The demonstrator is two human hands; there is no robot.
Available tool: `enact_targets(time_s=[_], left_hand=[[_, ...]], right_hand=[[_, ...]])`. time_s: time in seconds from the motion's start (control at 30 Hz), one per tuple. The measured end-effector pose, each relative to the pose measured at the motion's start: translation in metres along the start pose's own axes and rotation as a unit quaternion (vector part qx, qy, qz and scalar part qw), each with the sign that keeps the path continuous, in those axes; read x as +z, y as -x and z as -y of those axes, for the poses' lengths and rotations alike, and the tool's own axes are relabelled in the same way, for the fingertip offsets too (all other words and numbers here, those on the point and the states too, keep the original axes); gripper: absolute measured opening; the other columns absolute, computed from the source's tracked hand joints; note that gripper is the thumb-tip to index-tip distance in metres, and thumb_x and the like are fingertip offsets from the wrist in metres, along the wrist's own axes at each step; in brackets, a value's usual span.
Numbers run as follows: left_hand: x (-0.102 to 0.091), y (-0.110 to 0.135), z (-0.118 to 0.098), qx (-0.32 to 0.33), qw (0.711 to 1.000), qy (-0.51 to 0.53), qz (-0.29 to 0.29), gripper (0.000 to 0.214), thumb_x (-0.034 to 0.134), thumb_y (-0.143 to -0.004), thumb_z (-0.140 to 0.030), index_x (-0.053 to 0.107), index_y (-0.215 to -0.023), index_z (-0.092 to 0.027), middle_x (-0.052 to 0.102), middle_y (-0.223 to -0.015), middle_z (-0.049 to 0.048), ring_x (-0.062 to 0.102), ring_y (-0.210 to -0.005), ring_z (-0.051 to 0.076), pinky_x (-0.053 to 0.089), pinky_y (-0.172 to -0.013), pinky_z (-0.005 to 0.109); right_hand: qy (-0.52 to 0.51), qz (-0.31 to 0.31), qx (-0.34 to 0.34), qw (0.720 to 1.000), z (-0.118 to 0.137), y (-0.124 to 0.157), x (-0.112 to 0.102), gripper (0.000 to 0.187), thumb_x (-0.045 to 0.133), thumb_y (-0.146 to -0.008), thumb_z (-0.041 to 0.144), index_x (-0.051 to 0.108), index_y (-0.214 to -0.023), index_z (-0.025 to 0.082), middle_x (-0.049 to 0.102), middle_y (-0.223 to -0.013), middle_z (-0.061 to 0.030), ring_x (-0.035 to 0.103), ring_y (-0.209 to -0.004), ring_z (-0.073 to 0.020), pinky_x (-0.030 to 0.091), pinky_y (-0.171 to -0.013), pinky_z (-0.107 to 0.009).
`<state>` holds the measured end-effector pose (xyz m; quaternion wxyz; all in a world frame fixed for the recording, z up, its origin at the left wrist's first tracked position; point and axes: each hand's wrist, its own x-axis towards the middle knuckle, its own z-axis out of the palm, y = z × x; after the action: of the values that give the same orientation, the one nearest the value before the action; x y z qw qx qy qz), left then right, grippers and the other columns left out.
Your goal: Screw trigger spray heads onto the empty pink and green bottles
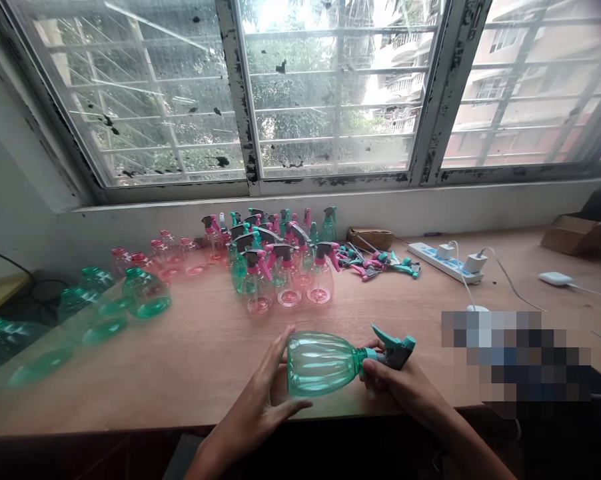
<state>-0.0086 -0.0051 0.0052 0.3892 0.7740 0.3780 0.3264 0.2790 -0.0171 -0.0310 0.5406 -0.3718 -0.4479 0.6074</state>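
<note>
A green clear spray bottle point(320, 365) lies sideways in the air above the table's front edge, its base to the left. My right hand point(388, 377) is closed around its neck, just at the teal collar, with the grey and teal trigger head point(395, 347) sticking out to the right. My left hand point(263, 387) is cupped around the base with thumb and fingers spread apart. A fingertip is by the upper rim and the thumb lies just below the bottle; whether they touch it is hard to tell.
Pink and green bottles with spray heads point(288, 277) stand mid-table. Loose spray heads point(380, 260) lie to their right, near a white power strip point(445, 263). Headless green bottles point(145, 293) and pink bottles point(185, 253) stand left. A cardboard box point(578, 233) is far right.
</note>
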Motion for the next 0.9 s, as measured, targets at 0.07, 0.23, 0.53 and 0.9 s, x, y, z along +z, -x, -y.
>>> enact_targets(time_s=[0.07, 0.23, 0.53, 0.9], left_hand=[[0.0013, 0.0002, 0.0029, 0.000, 1.000, 0.019, 0.009, 0.096, 0.071, -0.092, -0.025, 0.008, -0.162, -0.037, 0.025, -0.168, 0.0082, 0.042, -0.145, 0.032, 0.038, -0.120, 0.045], [0.0013, 0.0012, 0.0055, -0.041, 0.999, 0.032, 0.008, 0.110, 0.079, -0.085, -0.027, 0.002, -0.163, -0.033, 0.038, -0.161, 0.0116, 0.052, -0.137, 0.033, 0.041, -0.118, 0.047], [0.0034, 0.0029, 0.0040, -0.014, 0.996, 0.083, 0.005, 0.097, 0.070, -0.092, -0.024, 0.004, -0.162, -0.036, 0.042, -0.159, 0.0099, 0.057, -0.131, 0.029, 0.044, -0.115, 0.043], [-0.0003, 0.0018, 0.0064, -0.005, 0.999, 0.043, 0.014, 0.094, 0.070, -0.092, -0.024, 0.009, -0.162, -0.038, 0.032, -0.165, 0.0083, 0.055, -0.134, 0.029, 0.042, -0.116, 0.044]], right_hand=[[-0.001, 0.001, -0.001, 1.000, -0.0010, -0.0004, -0.0006, 0.037, 0.084, -0.081, 0.044, 0.065, -0.099, 0.016, 0.073, -0.071, -0.0019, 0.063, -0.055, -0.0144, 0.045, -0.054, -0.026], [0.000, 0.006, 0.000, 1.000, -0.0012, -0.0009, -0.0008, 0.039, 0.084, -0.081, 0.044, 0.066, -0.102, 0.017, 0.074, -0.070, -0.0017, 0.064, -0.055, -0.0152, 0.047, -0.054, -0.026], [0.015, -0.004, 0.000, 1.000, 0.0076, 0.0010, 0.0051, 0.040, 0.083, -0.079, 0.049, 0.063, -0.095, 0.018, 0.073, -0.071, -0.0021, 0.063, -0.050, -0.0152, 0.044, -0.050, -0.026], [0.027, 0.002, -0.013, 1.000, 0.0040, 0.0007, 0.0020, 0.036, 0.081, -0.083, 0.047, 0.065, -0.094, 0.017, 0.074, -0.072, -0.0032, 0.063, -0.054, -0.0152, 0.043, -0.052, -0.026]])
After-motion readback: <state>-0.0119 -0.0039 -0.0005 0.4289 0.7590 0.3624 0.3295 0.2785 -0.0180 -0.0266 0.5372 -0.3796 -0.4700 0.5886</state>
